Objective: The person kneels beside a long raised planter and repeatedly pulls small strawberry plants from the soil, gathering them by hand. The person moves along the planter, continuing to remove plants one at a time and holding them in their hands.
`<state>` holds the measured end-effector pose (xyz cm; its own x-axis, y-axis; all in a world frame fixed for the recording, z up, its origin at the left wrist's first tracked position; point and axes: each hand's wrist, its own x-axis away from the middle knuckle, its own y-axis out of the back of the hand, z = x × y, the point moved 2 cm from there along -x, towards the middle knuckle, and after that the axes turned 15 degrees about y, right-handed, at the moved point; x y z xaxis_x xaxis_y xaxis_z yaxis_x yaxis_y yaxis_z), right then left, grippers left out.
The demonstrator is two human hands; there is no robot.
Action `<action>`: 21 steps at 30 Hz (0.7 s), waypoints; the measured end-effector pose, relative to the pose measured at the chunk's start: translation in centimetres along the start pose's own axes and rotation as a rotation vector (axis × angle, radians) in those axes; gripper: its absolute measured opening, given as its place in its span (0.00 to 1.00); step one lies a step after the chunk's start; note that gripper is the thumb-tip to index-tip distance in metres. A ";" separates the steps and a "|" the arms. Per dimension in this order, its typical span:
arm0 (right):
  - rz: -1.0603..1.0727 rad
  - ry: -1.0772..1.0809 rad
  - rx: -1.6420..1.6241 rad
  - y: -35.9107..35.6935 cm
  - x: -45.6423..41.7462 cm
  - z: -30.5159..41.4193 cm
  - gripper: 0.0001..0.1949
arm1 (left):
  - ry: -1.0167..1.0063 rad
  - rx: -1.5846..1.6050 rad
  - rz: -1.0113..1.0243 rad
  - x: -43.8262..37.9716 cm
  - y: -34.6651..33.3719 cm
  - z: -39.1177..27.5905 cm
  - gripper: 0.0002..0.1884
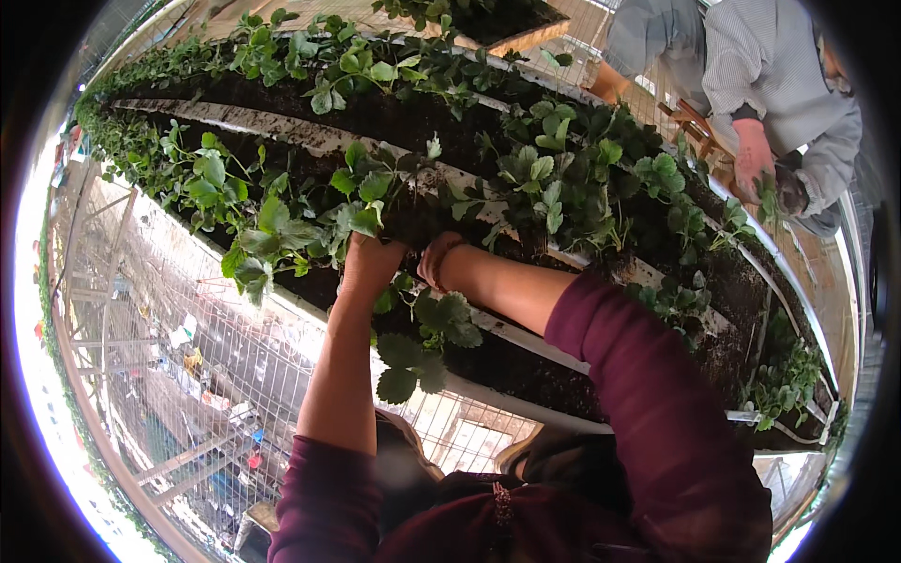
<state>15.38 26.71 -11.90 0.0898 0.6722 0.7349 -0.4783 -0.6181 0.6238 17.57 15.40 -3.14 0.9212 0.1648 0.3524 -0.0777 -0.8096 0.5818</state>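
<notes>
Both hands are down in the dark soil (521, 352) of a long planting bed, close beside each other. My left hand (374, 259) is at the base of a leafy plant that looks like a strawberry plant (369, 186); its fingertips are hidden by leaves and soil. Just to its right, my right hand (435, 259) is bent at the wrist, its fingers sunk out of sight in the soil. Whether either one grips a stem or root cannot be seen. Another strawberry plant (415, 341) hangs over the near edge, below my right wrist.
White strips (281, 127) run lengthwise between the plant rows. Across the bed, a co-worker (781, 105) in a grey top and pink glove holds a small plant (767, 197). A wooden-edged planter (531, 32) stands at the back. Wire mesh (246, 366) lies below, over scattered items.
</notes>
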 end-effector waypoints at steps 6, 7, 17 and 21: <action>-0.081 0.093 0.012 -0.5 2.8 1.1 0.19 | 0.143 0.158 0.303 -2.2 -1.2 3.7 0.26; -0.130 0.088 0.013 -0.5 4.1 1.3 0.19 | 0.143 0.120 0.296 -2.1 -1.3 3.6 0.25; -0.453 -0.136 -0.071 -2.6 7.1 1.8 0.20 | -0.057 -0.382 0.151 -1.2 -2.2 5.0 0.19; -0.341 -0.148 -0.082 -1.1 8.1 2.4 0.23 | -0.047 -0.575 0.098 -0.4 -2.6 3.7 0.19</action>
<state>18.72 31.80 -6.01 0.3779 0.7638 0.5233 -0.4669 -0.3308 0.8201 18.80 15.39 -7.52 0.9144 0.0685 0.3991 -0.3455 -0.3820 0.8571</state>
